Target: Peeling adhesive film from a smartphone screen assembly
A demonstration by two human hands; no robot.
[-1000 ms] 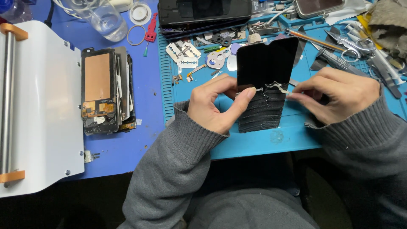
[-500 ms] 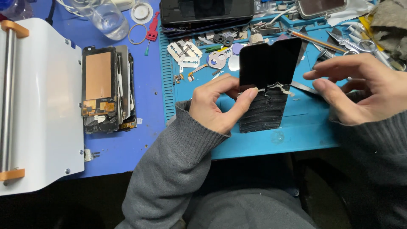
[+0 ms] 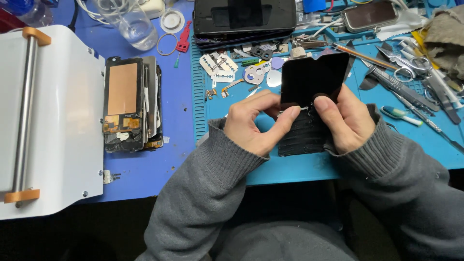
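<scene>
Bench (image 3: 145, 169): blue mat, a teal mat (image 3: 309, 166) over its right part. White machine (image 3: 48, 125) at far left, stack of phone screens (image 3: 129, 104) beside it. Clear cup (image 3: 130, 21) and black tray (image 3: 244, 17) at the back. Tools (image 3: 411, 82) scattered right.

Black panel (image 3: 309, 92) tilted up over the teal mat, centre, held between both hands. Left hand (image 3: 253, 123): grip closed, thumb and forefinger pinching a thin metal strip (image 3: 295, 110) at the panel's mid edge. Right hand (image 3: 345, 121): grip closed around the panel's right side, thumb pressed on its face.
</scene>
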